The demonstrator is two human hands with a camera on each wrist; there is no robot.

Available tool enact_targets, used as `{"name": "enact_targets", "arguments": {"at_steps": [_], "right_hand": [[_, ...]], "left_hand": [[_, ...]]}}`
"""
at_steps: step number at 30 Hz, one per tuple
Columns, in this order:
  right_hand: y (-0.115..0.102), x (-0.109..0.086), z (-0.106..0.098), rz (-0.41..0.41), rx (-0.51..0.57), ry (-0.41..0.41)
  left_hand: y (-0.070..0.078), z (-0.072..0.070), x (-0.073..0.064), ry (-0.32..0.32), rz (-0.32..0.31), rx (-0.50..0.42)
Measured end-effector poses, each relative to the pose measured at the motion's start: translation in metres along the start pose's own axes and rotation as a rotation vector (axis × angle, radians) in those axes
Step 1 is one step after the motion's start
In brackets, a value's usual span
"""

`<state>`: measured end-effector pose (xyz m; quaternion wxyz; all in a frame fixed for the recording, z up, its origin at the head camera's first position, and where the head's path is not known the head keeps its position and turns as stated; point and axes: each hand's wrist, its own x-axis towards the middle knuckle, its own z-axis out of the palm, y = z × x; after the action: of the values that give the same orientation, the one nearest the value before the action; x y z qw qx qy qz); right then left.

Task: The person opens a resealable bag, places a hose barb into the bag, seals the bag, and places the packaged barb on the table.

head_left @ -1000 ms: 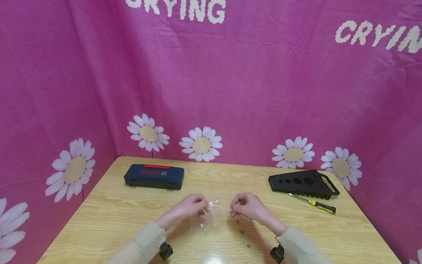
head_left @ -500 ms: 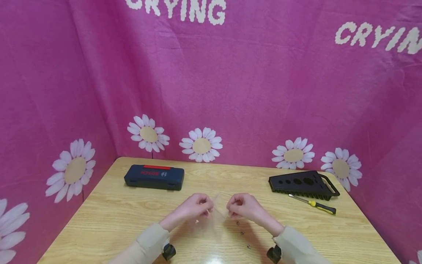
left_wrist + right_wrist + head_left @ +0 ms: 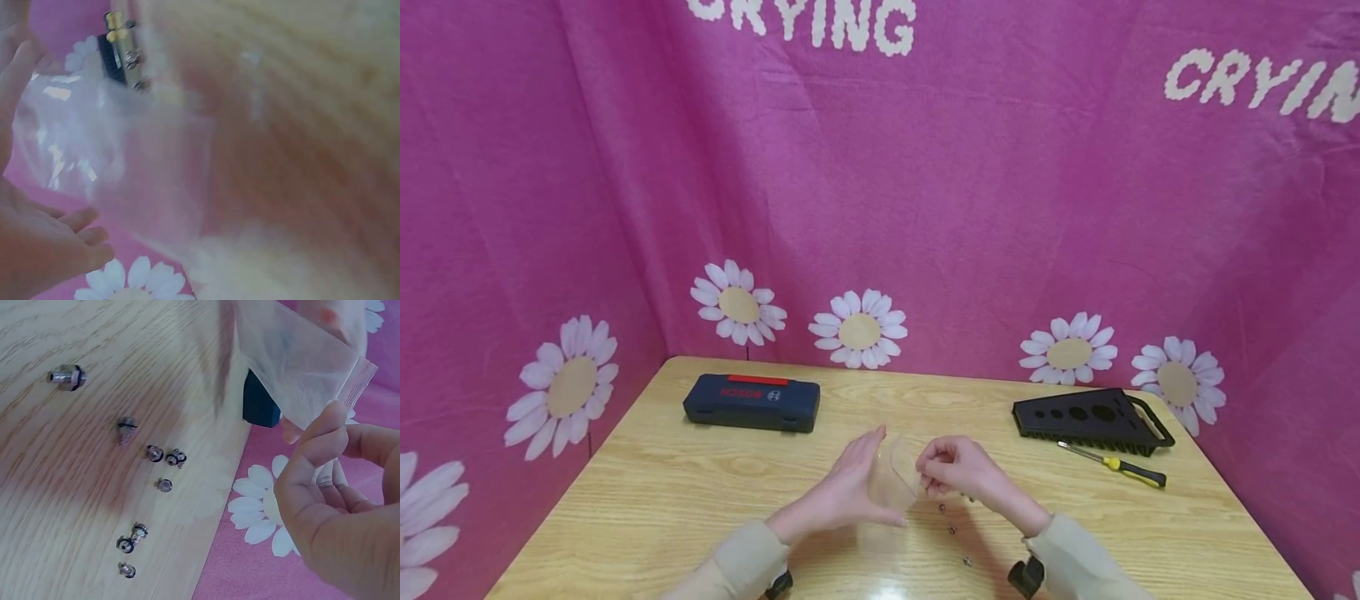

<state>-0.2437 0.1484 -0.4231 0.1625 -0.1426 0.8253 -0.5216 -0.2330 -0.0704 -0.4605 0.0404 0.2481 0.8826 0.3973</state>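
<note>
A clear zip-top plastic bag point(image 3: 891, 492) hangs between my two hands above the wooden table point(image 3: 647, 483). My right hand point(image 3: 955, 471) pinches the bag's edge near the zip strip, thumb against finger, as the right wrist view shows. The left hand point(image 3: 846, 487) is spread beside the bag, thumb and fingers apart and not curled round it. Whether it touches the film I cannot tell. Several small metal fittings point(image 3: 67, 377) with dark rings lie loose on the table near my right hand. The left wrist view is blurred, with the bag point(image 3: 94, 131) beside the fingers point(image 3: 81, 219).
A dark blue case point(image 3: 752, 402) with a red strip lies at the back left. At the back right is a black wrench rack point(image 3: 1086, 419), with a yellow and black screwdriver point(image 3: 1112, 464) in front. Pink cloth point(image 3: 925, 208) hangs behind the table.
My left hand has let go of the bag and spread its fingers. The right hand has moved slightly left and now pinches the bag's edge, which has opened out between the hands.
</note>
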Motion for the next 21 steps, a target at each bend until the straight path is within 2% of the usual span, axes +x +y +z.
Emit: {"name": "enact_targets", "arguments": {"at_steps": [4, 11, 16, 21], "right_hand": [[-0.0022, -0.0006, 0.0000, -0.008, 0.009, -0.022], [-0.0032, -0.0002, -0.0004, 0.007, 0.009, -0.027], [-0.0041, -0.0015, -0.0018, 0.018, 0.005, -0.018], [-0.0047, -0.0029, -0.0027, 0.011, -0.008, -0.017]], "left_hand": [[-0.0012, 0.0081, -0.0007, -0.015, 0.015, 0.059], [-0.0023, 0.0115, -0.0011, 0.039, 0.019, 0.100], [-0.0032, 0.0098, -0.0011, 0.077, 0.039, 0.081], [-0.0022, 0.0065, -0.0015, 0.098, 0.033, 0.007]]}}
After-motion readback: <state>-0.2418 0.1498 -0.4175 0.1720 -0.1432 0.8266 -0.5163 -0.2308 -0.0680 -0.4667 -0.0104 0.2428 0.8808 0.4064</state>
